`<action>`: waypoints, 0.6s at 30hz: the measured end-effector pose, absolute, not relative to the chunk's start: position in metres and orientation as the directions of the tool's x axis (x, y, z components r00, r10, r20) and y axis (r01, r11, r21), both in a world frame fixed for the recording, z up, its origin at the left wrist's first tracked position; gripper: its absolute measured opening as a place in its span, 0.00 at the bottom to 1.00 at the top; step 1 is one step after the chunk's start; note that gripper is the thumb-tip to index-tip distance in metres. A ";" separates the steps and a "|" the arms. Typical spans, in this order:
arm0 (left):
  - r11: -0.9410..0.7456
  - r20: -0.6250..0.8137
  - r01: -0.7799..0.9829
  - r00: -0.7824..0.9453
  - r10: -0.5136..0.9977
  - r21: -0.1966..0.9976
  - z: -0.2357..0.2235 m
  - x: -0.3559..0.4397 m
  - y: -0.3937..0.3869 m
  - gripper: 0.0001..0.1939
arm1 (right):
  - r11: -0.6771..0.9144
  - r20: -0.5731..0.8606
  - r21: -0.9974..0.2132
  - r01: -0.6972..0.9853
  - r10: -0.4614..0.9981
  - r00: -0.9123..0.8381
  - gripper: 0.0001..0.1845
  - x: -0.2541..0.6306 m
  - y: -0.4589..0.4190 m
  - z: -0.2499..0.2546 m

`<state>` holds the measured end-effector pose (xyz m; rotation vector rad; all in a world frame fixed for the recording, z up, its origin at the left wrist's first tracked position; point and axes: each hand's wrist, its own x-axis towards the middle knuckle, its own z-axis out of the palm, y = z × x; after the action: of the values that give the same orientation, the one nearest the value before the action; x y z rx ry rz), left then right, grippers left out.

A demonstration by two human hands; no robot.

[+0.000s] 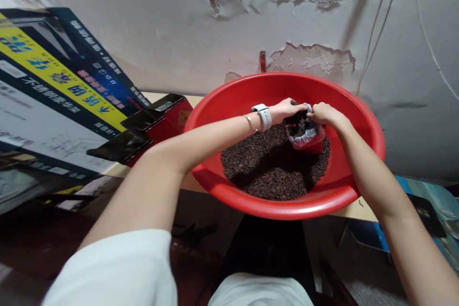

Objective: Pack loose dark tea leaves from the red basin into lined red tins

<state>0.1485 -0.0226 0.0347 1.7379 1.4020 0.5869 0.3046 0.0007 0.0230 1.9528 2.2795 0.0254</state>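
Observation:
A wide red plastic basin (344, 186) holds a broad heap of dark loose tea leaves (265, 153). In it, a small red box (315, 148) lined with a clear plastic bag (301, 141) leans over the heap. At the mouth of the bag, my left hand (283, 111), with a white watch on the wrist, is curled over a clump of the dark leaves; its fingertips are partly hidden. My right hand (324, 114) pinches the rim of the bag from the right. Dark leaves show inside the opening.
Left of the basin stand red boxes with black flaps (124, 146), beside a large printed carton (53, 81). Behind is a wall (161, 24) with peeling paint and hanging cords (380, 24). A dark phone-like slab (426, 215) lies at the right on a blue patterned surface.

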 end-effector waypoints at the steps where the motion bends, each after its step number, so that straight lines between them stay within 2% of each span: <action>1: -0.041 -0.114 0.530 0.257 0.960 0.847 0.038 0.156 -0.023 0.26 | 0.162 -0.092 0.107 0.981 0.984 -0.152 0.24 0.304 0.000 0.023; 3: -0.024 -0.091 0.469 0.221 0.971 0.883 0.041 0.164 -0.021 0.28 | 0.173 -0.086 0.113 0.978 0.983 -0.164 0.23 0.304 -0.001 0.024; 6: -0.112 -0.029 0.547 0.243 0.970 0.829 0.044 0.162 -0.019 0.19 | 0.173 -0.085 0.116 0.978 0.983 -0.164 0.24 0.303 -0.001 0.024; 10: -0.375 0.112 0.755 0.377 0.919 0.538 0.040 0.144 -0.016 0.13 | 0.175 -0.105 0.096 0.980 0.981 -0.165 0.23 0.306 0.000 0.025; 12: -0.421 0.159 0.801 0.392 0.906 0.426 0.033 0.134 -0.014 0.14 | 0.173 -0.116 0.074 0.982 0.980 -0.164 0.23 0.311 0.002 0.026; 13: -0.406 0.173 0.817 0.368 0.914 0.409 0.030 0.130 -0.012 0.16 | 0.168 -0.128 0.051 0.985 0.979 -0.160 0.22 0.314 0.003 0.027; 15: -0.333 0.171 0.832 0.286 0.943 0.443 0.024 0.121 -0.008 0.20 | 0.149 -0.161 -0.017 0.989 0.976 -0.149 0.22 0.319 0.005 0.029; 18: -0.231 0.106 0.769 0.209 0.972 0.597 0.018 0.109 -0.005 0.24 | 0.130 -0.153 -0.121 0.984 0.977 -0.148 0.20 0.319 0.004 0.034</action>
<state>0.1087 -0.0051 0.0177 2.0741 1.6149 0.6594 0.3191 0.0040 0.0336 2.0262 2.3343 -0.2984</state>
